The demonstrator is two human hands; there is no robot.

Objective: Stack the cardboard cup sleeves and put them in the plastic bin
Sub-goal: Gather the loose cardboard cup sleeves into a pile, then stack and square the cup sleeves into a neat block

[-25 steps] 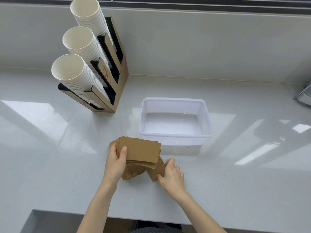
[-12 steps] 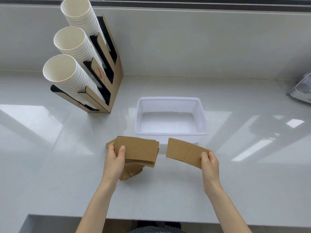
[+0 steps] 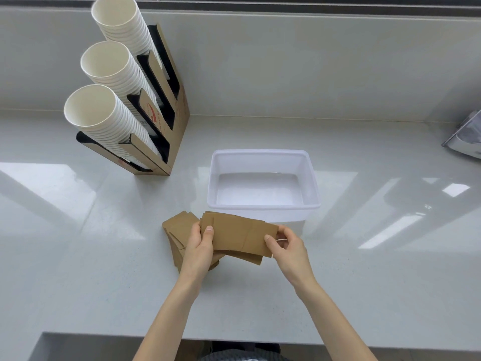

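Cardboard cup sleeves [image 3: 234,237]: a flat brown bundle is held above the white counter [image 3: 78,269], just in front of the plastic bin [image 3: 313,188]. The bundle is gripped at both ends. The left hand [image 3: 200,250] is closed on the left end, thumb on top, fingers hidden underneath. The right hand [image 3: 289,247] is pinched on the right end of the top sleeve, thumb on the front face, fingers curled behind the edge. The sleeves in the bundle are not squared up: edges are fanned, lower ones are seen poking out below and to the right.

More loose sleeves [image 3: 179,230] are lying on the counter behind and under the left hand, overlapped and skewed. Contact between them and the held bundle cannot be told.

The bin is translucent white, rectangular, upright, with nothing brown seen inside. Its near wall is just beyond the held bundle; whether it is touched cannot be told.

At back left a cardboard cup dispenser [image 3: 179,121] is stood on the counter, well apart from the bin, with three tilted stacks of white paper cups [image 3: 104,63] slotted in it. At the far right edge a grey-white object [image 3: 466,139] is cut off by the frame; it cannot be identified.
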